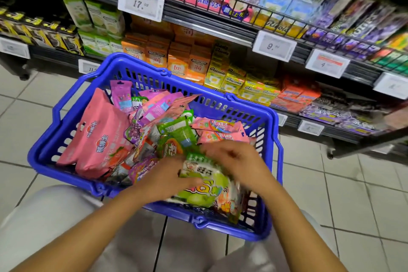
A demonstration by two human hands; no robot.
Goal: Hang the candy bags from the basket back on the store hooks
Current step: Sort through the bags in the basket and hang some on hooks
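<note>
Head camera looks down into a blue basket [44,152] heaped with candy bags. Both hands meet over a green bag [205,183] at its near side: left hand [163,176] grips its left edge, right hand [238,159], blurred, pinches its top.

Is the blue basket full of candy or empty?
Full. The blue basket holds a heap of pink, purple and green candy bags reaching near its rim.
</note>
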